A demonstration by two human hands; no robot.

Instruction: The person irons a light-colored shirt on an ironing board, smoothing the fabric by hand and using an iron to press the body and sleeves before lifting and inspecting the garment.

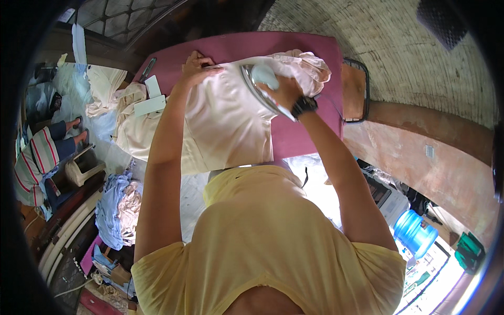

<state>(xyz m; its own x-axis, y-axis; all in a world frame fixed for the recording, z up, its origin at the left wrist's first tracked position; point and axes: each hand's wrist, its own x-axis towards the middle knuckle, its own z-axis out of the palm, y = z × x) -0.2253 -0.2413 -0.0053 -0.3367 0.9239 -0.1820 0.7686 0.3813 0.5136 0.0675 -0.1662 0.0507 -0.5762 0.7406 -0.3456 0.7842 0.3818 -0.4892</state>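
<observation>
Iron (261,84) gripped in right hand (286,92), fingers clenched on its handle, sits on the pale pink garment (226,115) that left hand (197,68) fingers pin flat on the maroon tabletop (299,136); lingering risks scorching the fabric.

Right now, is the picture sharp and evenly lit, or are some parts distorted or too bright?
In the head view, the brick wall bends strongly toward the dark rim; the lower right is washed out by glare; the pale garment, left hand and right hand on the iron look evenly lit and fairly sharp.
</observation>
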